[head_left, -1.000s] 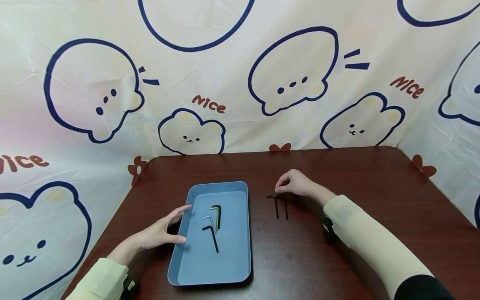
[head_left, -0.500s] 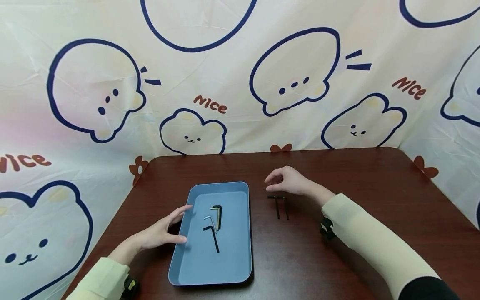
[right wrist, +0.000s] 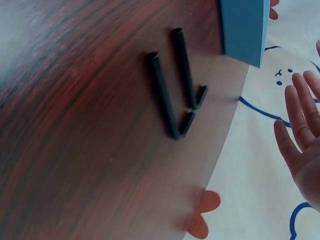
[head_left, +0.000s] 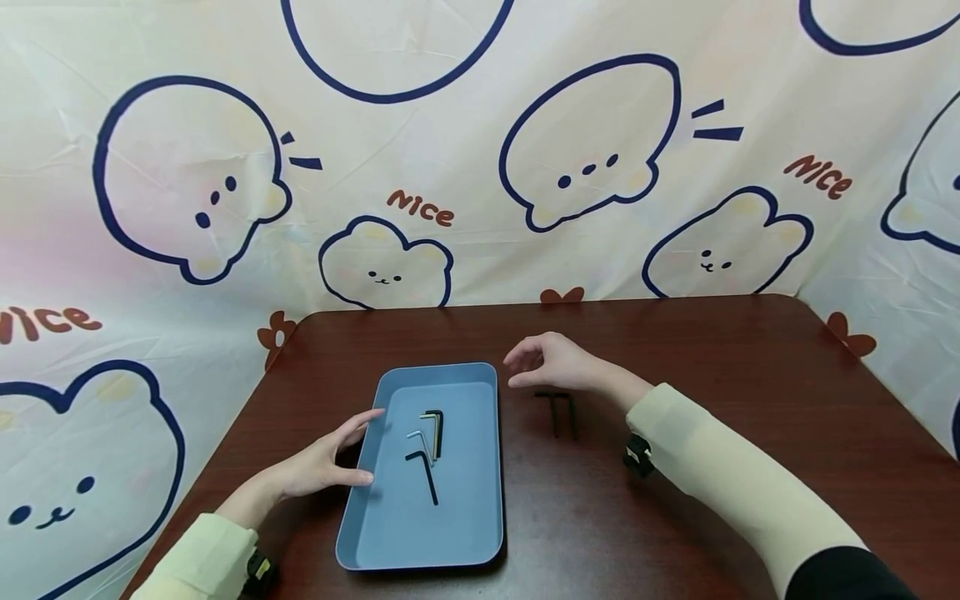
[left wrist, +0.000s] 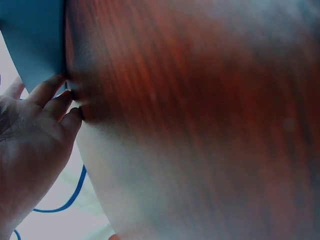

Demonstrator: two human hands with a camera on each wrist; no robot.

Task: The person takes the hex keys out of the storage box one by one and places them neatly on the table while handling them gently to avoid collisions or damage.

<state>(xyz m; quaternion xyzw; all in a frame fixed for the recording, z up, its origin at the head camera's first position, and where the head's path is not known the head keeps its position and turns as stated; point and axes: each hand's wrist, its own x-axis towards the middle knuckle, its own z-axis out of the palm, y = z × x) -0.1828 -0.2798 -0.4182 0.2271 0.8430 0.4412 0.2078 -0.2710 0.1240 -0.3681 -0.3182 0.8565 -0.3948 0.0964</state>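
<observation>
My left hand (head_left: 318,463) rests on the left rim of the blue tray (head_left: 465,517), thumb and fingers spread; the left wrist view shows its fingers (left wrist: 59,102) beside the tray wall (left wrist: 37,45). Several L-shaped hex keys lie inside: a black one (head_left: 428,481) nearest me, with silver, yellowish and another black one (head_left: 439,437) above it. On the table, right of the tray, lie two black hex keys (head_left: 572,417), also in the right wrist view (right wrist: 162,97). My right hand (head_left: 558,362), empty with fingers loosely bent, hovers between them and the tray's top right corner.
The brown table (head_left: 675,350) ends at the back and sides against a patterned cloth (head_left: 465,150) hung as a wall. Both forearms come in from the near corners.
My right hand has moved left from above the two table keys toward the tray, its fingertips parting. The left hand, tray and keys look unmoved.
</observation>
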